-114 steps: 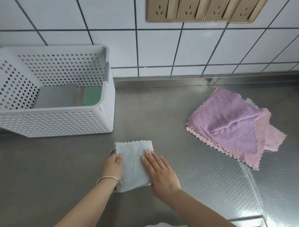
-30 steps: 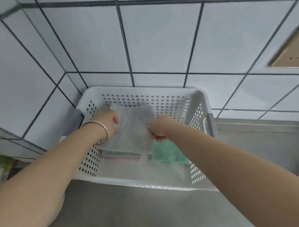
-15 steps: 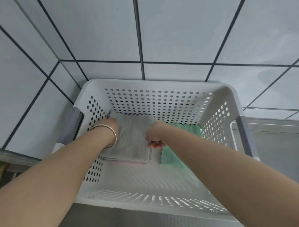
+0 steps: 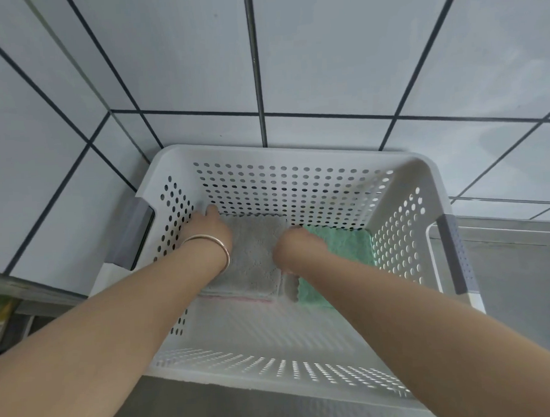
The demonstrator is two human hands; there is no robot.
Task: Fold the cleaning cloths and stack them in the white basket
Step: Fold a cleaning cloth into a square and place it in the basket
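The white perforated basket [image 4: 277, 150] stands in the corner below me. Inside it, a folded grey cloth [image 4: 253, 256] lies on top of a small stack, with a pink edge [image 4: 240, 299] showing underneath. To its right lies a folded green cloth [image 4: 341, 246]. My left hand [image 4: 211, 231], with a bangle on the wrist, holds the grey cloth's left edge near the back corner. My right hand [image 4: 296, 246] grips its right edge with the fingers curled down out of sight.
The tiled wall [image 4: 324, 64] rises right behind and to the left of the basket. The steel counter [image 4: 506, 277] runs off to the right. Grey handles [image 4: 133, 236] sit on the basket's two ends. The basket's near half holds nothing.
Both hands carried the folded grey cloth from the counter into the basket. Over the last second they lowered it onto the stack, where it now lies flat.
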